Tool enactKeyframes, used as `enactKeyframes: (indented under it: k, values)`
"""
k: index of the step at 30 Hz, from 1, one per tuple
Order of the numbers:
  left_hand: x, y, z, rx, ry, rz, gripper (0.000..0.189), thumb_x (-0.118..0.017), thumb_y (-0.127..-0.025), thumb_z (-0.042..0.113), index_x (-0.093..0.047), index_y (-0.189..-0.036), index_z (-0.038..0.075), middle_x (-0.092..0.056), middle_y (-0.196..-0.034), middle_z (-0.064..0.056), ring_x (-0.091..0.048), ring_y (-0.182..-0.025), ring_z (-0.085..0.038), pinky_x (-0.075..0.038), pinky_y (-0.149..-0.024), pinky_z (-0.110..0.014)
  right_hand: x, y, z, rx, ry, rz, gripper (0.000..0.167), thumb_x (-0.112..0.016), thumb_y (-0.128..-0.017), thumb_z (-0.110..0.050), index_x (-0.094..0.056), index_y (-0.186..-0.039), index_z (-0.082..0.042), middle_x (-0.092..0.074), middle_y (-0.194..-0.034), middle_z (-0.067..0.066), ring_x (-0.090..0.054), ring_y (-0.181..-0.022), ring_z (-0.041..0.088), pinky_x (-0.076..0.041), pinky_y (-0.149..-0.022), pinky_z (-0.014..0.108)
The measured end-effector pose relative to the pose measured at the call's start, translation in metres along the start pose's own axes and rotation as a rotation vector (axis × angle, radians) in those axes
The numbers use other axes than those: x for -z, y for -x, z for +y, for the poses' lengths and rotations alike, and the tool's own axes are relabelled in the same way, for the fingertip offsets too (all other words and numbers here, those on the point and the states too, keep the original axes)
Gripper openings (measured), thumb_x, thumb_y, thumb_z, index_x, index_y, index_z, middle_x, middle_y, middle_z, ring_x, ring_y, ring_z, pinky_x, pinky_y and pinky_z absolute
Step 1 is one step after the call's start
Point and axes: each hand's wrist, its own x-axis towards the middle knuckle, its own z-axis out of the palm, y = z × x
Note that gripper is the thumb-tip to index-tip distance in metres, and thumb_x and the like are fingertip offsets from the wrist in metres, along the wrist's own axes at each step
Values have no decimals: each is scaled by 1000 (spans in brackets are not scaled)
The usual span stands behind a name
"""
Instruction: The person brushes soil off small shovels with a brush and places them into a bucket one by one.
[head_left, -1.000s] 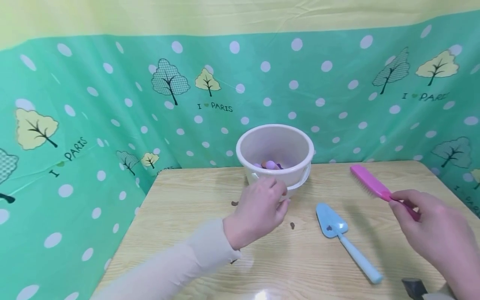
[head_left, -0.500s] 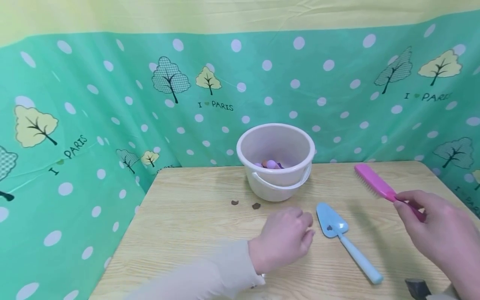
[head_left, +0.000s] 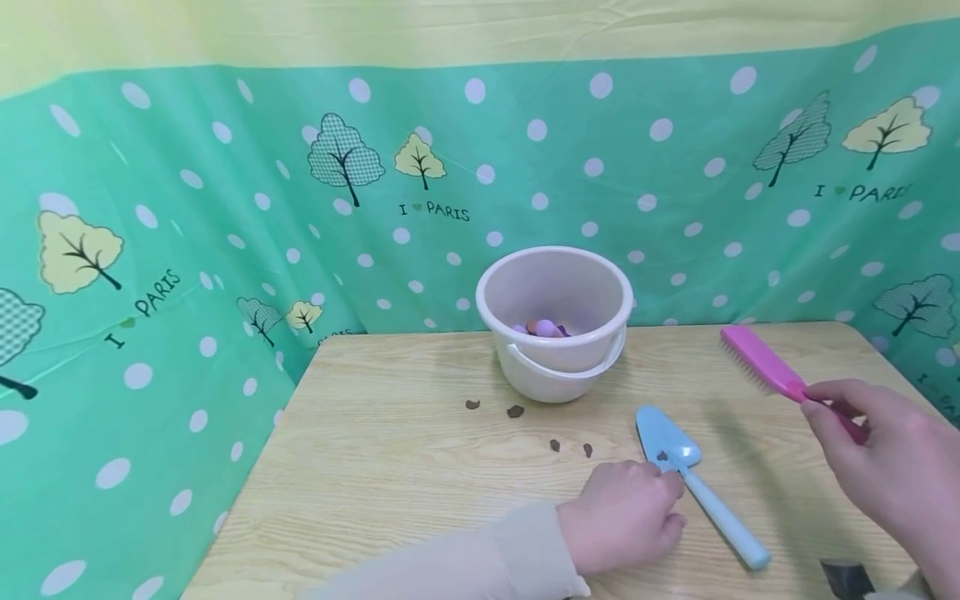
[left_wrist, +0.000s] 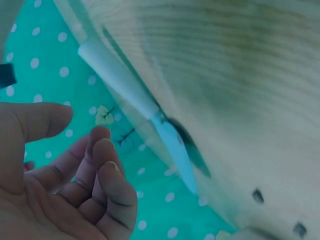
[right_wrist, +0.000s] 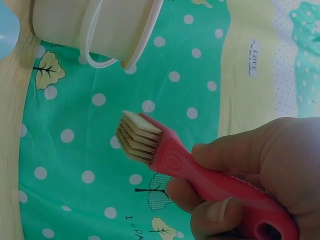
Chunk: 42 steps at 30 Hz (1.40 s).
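My left hand (head_left: 626, 517) is just left of a light blue trowel (head_left: 723, 518) lying on the table. In the left wrist view its fingers are loosely bent and the thumb stands apart, with nothing between them; in that view the trowel's handle (left_wrist: 117, 80) is beyond the fingers. My right hand (head_left: 888, 454) grips the handle of a pink brush (head_left: 761, 358) above the table's right side. The right wrist view shows the brush's pale bristles (right_wrist: 137, 136) pointing away from the hand. A small dark fleck (head_left: 662, 456) sits on the trowel's blade.
A white bucket (head_left: 551, 382) with its handle hanging at the front stands at the table's back. Purple and brown pieces (head_left: 545, 328) lie inside it. Several dark bits (head_left: 515, 412) are scattered on the wooden table (head_left: 375, 433). A green dotted curtain (head_left: 420, 275) surrounds the table.
My left hand has moved from in front of the bucket, right and nearer, to beside the trowel. The right hand with the brush has shifted slightly right in the head view.
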Motion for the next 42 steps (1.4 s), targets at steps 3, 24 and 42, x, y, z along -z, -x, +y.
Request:
enactKeyframes:
  k: [3, 24, 42]
  values:
    - [-8, -6, 6, 17, 19, -20, 19, -63, -87, 36, -50, -80, 25, -42, -61, 14, -35, -50, 1, -27, -37, -18, 0, 0, 1, -13, 11, -9, 20, -63, -89, -8, -64, -107, 2, -58, -82, 18, -34, -51, 14, -24, -42, 27]
    - [-33, -31, 7, 29, 87, -208, 46, -59, -88, 46, -49, -130, 33, -53, -86, 12, -43, -65, 0, -33, -44, -19, 0, 1, -5, 28, -14, 4, 17, -65, -86, -6, -66, -102, 0, -58, -77, 12, -31, -48, 9, -25, -41, 27]
    - [-43, -38, 19, 111, 208, -324, 39, -49, -90, 59, -54, -121, 36, -57, -95, 14, -51, -83, 1, -40, -57, -19, -2, 1, 1, 12, -3, -40, 19, -63, -90, -13, -65, -106, -4, -58, -81, 11, -35, -51, 13, -26, -42, 27]
